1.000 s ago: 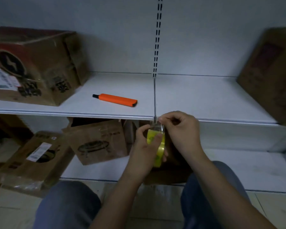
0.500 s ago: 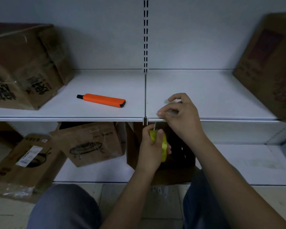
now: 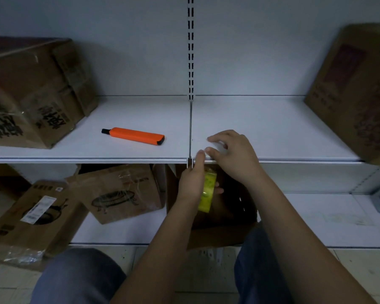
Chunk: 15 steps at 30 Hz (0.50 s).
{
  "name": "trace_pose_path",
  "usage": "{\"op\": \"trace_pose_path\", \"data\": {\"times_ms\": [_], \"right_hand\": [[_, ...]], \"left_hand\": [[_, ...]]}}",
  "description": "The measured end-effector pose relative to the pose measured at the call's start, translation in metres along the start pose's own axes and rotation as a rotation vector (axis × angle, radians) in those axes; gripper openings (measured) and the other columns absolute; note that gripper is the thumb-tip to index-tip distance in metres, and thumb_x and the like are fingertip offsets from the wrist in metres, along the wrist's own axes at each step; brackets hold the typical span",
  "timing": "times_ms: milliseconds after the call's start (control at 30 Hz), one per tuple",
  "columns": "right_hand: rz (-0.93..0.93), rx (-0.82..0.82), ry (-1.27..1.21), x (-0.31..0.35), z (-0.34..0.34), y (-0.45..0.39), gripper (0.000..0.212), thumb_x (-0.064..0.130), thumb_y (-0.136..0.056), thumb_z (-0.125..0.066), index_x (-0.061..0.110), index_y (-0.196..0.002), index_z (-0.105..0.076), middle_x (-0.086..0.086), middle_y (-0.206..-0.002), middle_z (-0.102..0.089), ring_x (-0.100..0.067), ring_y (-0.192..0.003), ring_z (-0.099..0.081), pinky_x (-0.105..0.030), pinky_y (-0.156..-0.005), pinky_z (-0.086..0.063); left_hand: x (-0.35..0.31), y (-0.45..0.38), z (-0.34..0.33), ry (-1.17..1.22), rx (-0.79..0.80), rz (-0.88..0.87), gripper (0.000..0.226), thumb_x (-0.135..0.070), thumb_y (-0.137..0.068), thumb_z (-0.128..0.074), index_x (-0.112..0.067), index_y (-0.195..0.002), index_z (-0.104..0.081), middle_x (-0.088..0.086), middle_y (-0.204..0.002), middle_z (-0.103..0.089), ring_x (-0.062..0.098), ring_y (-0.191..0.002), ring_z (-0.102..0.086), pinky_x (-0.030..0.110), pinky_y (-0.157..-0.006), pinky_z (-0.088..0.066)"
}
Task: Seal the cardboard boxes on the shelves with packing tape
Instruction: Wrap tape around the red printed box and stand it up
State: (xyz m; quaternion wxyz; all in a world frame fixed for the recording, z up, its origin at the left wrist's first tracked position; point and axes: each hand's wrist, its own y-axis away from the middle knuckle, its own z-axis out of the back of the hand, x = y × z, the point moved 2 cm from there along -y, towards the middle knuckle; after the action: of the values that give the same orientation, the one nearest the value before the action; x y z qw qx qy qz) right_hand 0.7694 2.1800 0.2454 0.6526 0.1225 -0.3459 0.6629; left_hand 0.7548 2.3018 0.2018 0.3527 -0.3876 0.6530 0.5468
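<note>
My left hand (image 3: pixel 192 185) grips a yellow roll of packing tape (image 3: pixel 207 189) just below the front edge of the upper white shelf (image 3: pixel 261 128). My right hand (image 3: pixel 233 154) is over that shelf edge, with its thumb and fingertips pinching the clear tape end against the edge. A large cardboard box (image 3: pixel 31 93) stands on the upper shelf at the left, and another box (image 3: pixel 355 88) leans at the right. On the lower shelf a printed box (image 3: pixel 121 191) sits left of an open dark box (image 3: pixel 228 216) behind my hands.
An orange utility knife (image 3: pixel 133 136) lies on the upper shelf left of the slotted centre upright (image 3: pixel 190 51). A flat box with a white label (image 3: pixel 31 216) leans at the lower left. My knees in blue trousers (image 3: pixel 75 279) are at the bottom, over a tiled floor.
My right hand rose from the roll to the upper shelf edge, drawing the tape end with it. My left hand stayed on the roll and lifted slightly.
</note>
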Motion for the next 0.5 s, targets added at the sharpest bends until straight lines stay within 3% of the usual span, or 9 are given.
{"op": "trace_pose_path", "data": {"times_ms": [100, 167, 233, 267, 333, 400, 433, 500], "right_hand": [[0.007, 0.022, 0.032, 0.001, 0.002, 0.003, 0.030, 0.035, -0.093, -0.062, 0.026, -0.121, -0.068, 0.005, -0.128, -0.058, -0.021, -0.118, -0.047, -0.024, -0.091, -0.035], [0.023, 0.026, 0.047, 0.001, 0.002, 0.005, 0.031, 0.035, -0.094, -0.061, 0.025, -0.123, -0.067, 0.004, -0.129, -0.057, -0.022, -0.118, -0.046, -0.024, -0.090, -0.034], [0.032, 0.024, 0.053, -0.001, 0.002, 0.006, 0.031, 0.034, -0.095, -0.061, 0.023, -0.123, -0.067, 0.003, -0.128, -0.058, -0.023, -0.117, -0.047, -0.024, -0.091, -0.034], [0.028, 0.026, 0.062, -0.001, 0.003, 0.007, 0.031, 0.034, -0.094, -0.062, 0.022, -0.122, -0.068, 0.002, -0.127, -0.059, -0.024, -0.117, -0.048, -0.025, -0.093, -0.035], [0.017, -0.011, 0.063, 0.001, 0.004, 0.009, 0.030, 0.032, -0.094, -0.062, 0.017, -0.118, -0.070, -0.004, -0.123, -0.063, -0.029, -0.114, -0.052, -0.032, -0.098, -0.038], [0.020, -0.160, -0.003, 0.014, 0.007, 0.013, 0.033, 0.031, -0.093, -0.058, 0.010, -0.114, -0.071, -0.011, -0.118, -0.065, -0.033, -0.111, -0.056, -0.034, -0.098, -0.040], [0.034, -0.249, -0.038, 0.028, 0.008, 0.015, 0.033, 0.030, -0.094, -0.056, 0.010, -0.116, -0.069, -0.012, -0.119, -0.063, -0.032, -0.112, -0.055, -0.032, -0.098, -0.039], [0.107, -0.327, -0.111, 0.070, 0.000, 0.016, 0.029, 0.025, -0.098, -0.055, 0.011, -0.122, -0.065, -0.010, -0.122, -0.060, -0.027, -0.113, -0.054, -0.027, -0.096, -0.037]], "left_hand": [[-0.001, -0.002, 0.004, -0.086, -0.021, -0.083, 0.071, -0.070, -0.090, -0.050, -0.005, -0.108, -0.070, 0.019, -0.094, -0.072, 0.027, -0.072, -0.074, 0.033, -0.060, -0.057], [-0.002, 0.000, 0.009, -0.229, 0.011, -0.151, 0.080, -0.080, -0.085, -0.043, -0.014, -0.124, -0.066, 0.008, -0.119, -0.068, 0.021, -0.099, -0.070, 0.032, -0.081, -0.054], [-0.006, 0.010, 0.017, -0.371, 0.067, -0.198, 0.085, -0.080, -0.086, -0.038, -0.022, -0.148, -0.045, -0.001, -0.144, -0.051, 0.018, -0.130, -0.050, 0.032, -0.107, -0.037], [-0.006, 0.014, 0.026, -0.431, 0.083, -0.217, 0.085, -0.077, -0.087, -0.040, -0.023, -0.153, -0.036, -0.002, -0.151, -0.046, 0.018, -0.137, -0.044, 0.030, -0.111, -0.032], [-0.006, 0.025, 0.056, -0.567, 0.064, -0.250, 0.073, -0.062, -0.093, -0.051, -0.020, -0.151, -0.035, 0.002, -0.145, -0.054, 0.018, -0.131, -0.051, 0.030, -0.107, -0.039], [-0.013, 0.040, 0.101, -0.781, -0.045, -0.376, 0.039, -0.039, -0.099, -0.057, -0.015, -0.131, -0.057, 0.004, -0.118, -0.069, 0.015, -0.106, -0.065, 0.034, -0.094, -0.052], [-0.021, 0.050, 0.125, -0.857, -0.139, -0.479, 0.024, -0.031, -0.100, -0.056, -0.015, -0.115, -0.066, 0.002, -0.103, -0.072, 0.011, -0.092, -0.067, 0.037, -0.086, -0.055], [-0.045, 0.074, 0.171, -0.890, -0.385, -0.685, 0.020, -0.027, -0.099, -0.054, -0.019, -0.095, -0.071, -0.005, -0.084, -0.072, 0.006, -0.075, -0.065, 0.041, -0.074, -0.055]]}}
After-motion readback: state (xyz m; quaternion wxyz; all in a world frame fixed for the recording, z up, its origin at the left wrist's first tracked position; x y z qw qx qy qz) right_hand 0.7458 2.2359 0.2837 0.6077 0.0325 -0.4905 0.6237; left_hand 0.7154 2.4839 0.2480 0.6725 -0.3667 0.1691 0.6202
